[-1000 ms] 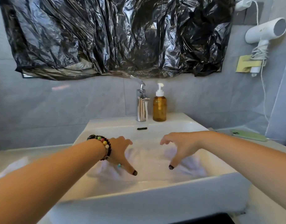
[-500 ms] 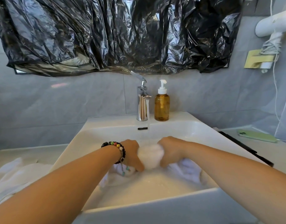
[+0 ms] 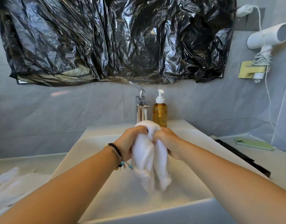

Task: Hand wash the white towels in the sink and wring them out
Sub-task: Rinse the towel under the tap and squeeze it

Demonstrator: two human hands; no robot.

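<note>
I have the white towel (image 3: 147, 152) lifted above the sink (image 3: 93, 143), bunched between both fists. My left hand (image 3: 131, 143) and right hand (image 3: 167, 143) are side by side, touching, fingers curled tight round its folded top. The towel's long axis runs straight down from the grip, two tails dangling over the basin. I judge the coming twist must turn about that vertical line, both hands equally near.

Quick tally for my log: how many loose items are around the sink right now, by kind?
White towels: 2, one gripped by left hand and right hand over the sink, held towel; one on the counter, counter towel
Soap pump bottle: 1
Phone: 1
Hair dryer: 1
Total: 5
</note>
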